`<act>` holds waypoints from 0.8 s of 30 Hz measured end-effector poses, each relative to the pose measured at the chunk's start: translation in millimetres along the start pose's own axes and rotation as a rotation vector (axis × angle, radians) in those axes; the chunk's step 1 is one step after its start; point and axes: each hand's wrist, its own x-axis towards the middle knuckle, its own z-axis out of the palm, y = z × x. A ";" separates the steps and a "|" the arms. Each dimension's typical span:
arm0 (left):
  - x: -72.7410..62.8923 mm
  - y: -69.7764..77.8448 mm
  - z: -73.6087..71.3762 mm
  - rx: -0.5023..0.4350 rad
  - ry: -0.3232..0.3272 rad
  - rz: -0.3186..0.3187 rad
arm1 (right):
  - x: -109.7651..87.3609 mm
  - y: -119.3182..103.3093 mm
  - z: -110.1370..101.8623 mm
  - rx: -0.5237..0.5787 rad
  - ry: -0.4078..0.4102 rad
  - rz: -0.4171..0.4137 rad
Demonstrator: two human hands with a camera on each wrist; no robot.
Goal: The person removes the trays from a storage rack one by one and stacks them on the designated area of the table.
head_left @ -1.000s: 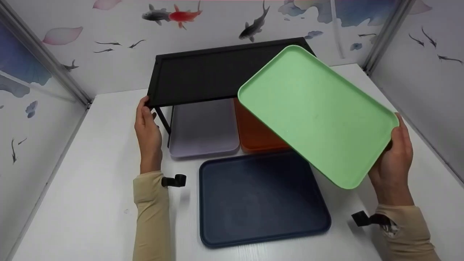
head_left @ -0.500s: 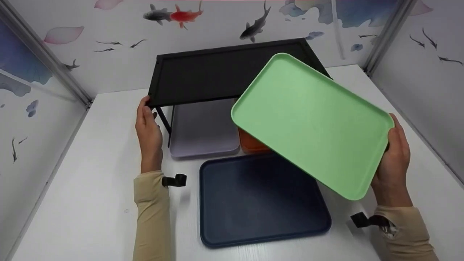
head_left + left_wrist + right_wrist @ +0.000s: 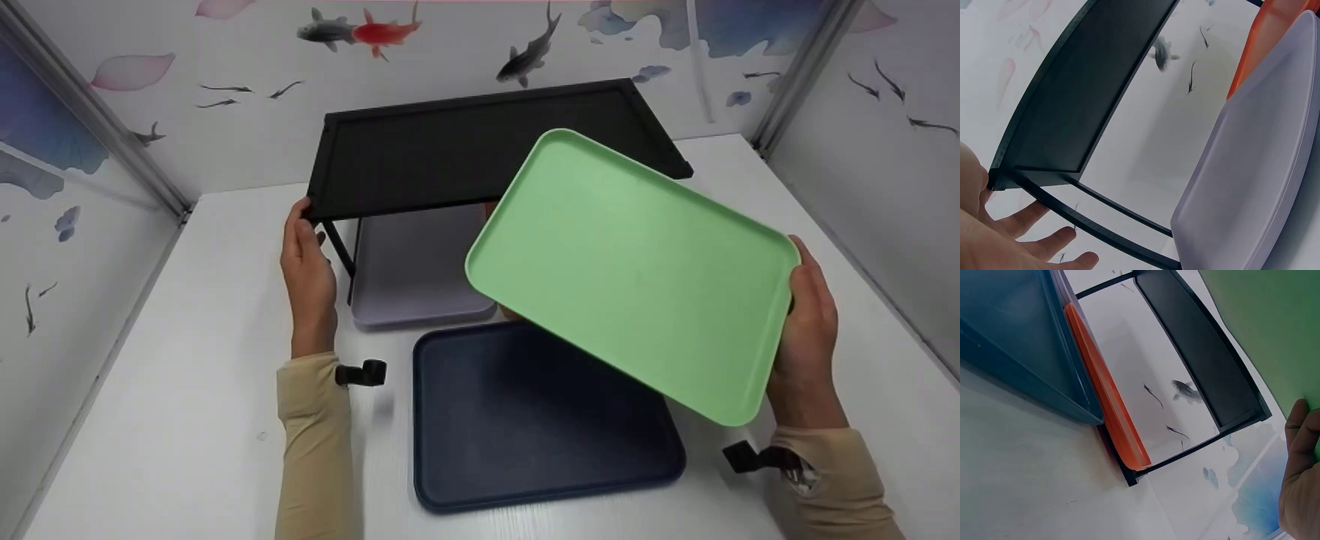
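Note:
My right hand (image 3: 810, 330) grips a light green rectangular tray (image 3: 637, 277) by its right short side and holds it raised and tilted. The tray overlaps the front right of a black rack (image 3: 450, 157) and the dark blue tray (image 3: 525, 435) below. My left hand (image 3: 307, 277) touches the rack's front left corner; in the left wrist view its fingers (image 3: 1053, 242) are spread and fairly straight beside the leg. Under the rack lie a pale purple tray (image 3: 420, 262) and an orange tray (image 3: 1109, 399), the latter almost hidden by the green one in the head view.
The trays and rack are on a white table (image 3: 202, 360). A white back wall (image 3: 247, 135) with painted fish stands behind the rack, and side walls (image 3: 892, 172) rise at both sides. In front lies the dark blue tray, flat on the table.
The green tray has moved left and down with my right hand, turning closer to level. It covers more of the orange tray and uncovers the rack's right corner. My left hand stays put.

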 end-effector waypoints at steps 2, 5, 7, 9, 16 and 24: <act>0.1 0.1 -0.3 0.001 -0.002 -0.006 | -0.5 0.6 0.3 -0.023 -0.005 0.004; 0.3 0.0 -0.8 0.004 -0.005 -0.014 | -0.8 1.6 1.2 -0.057 -0.015 0.008; 0.5 -0.5 -1.2 0.003 -0.004 -0.019 | -1.2 2.4 1.7 -0.071 -0.022 0.010; 0.5 -0.8 -1.5 0.003 -0.003 -0.022 | -1.4 3.2 1.9 -0.091 -0.029 0.012; -0.2 0.6 -0.3 0.011 0.003 -0.010 | -1.7 3.5 2.7 -0.073 -0.042 0.026; -1.2 1.1 -0.3 0.004 -0.002 -0.005 | -2.4 5.5 3.3 -0.101 -0.064 0.033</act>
